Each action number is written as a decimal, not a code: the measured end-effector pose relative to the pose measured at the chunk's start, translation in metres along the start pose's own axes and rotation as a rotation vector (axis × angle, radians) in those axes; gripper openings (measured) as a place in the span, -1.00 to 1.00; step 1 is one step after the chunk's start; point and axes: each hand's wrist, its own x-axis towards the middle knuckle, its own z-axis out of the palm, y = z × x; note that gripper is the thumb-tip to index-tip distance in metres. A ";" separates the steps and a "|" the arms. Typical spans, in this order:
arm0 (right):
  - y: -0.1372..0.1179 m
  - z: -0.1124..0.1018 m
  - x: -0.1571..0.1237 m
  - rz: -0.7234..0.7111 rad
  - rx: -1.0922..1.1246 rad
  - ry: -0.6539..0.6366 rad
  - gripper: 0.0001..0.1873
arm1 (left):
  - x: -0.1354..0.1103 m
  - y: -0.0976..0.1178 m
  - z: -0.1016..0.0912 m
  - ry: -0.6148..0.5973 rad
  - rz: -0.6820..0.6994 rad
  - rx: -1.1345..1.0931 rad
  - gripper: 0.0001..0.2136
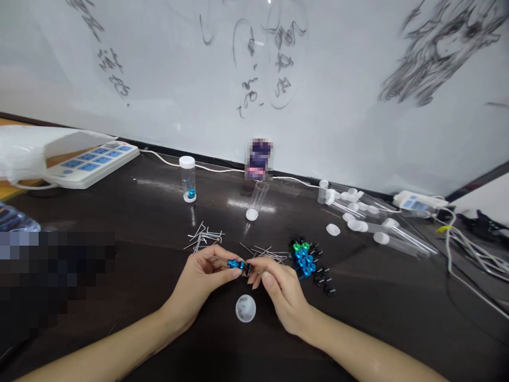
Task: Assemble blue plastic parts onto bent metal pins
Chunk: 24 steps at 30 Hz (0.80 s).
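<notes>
Blue and small, the part (236, 263) sits on a thin pin (218, 258) just below the middle of the frame, pinched at its left side by the thumb and fingers of the left hand (201, 280). The right hand (280, 289) closes its fingertips on a black piece (247, 269) touching the part's right end. A white cap (245, 308) lies on the dark table (397, 318) just below, between the wrists. Loose pins (204, 237) lie above the left hand, and a heap of coloured parts (308, 262) lies just right of the right hand.
</notes>
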 end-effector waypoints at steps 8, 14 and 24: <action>0.000 0.001 0.001 0.008 0.017 0.002 -0.64 | 0.000 -0.002 0.000 0.004 0.004 -0.005 -0.85; 0.000 0.000 0.001 0.003 0.007 0.007 -0.64 | 0.000 -0.002 -0.001 0.005 -0.002 -0.003 -0.85; -0.004 0.004 0.005 0.048 -0.056 0.034 -0.84 | 0.000 -0.003 0.000 -0.011 -0.015 0.013 -0.85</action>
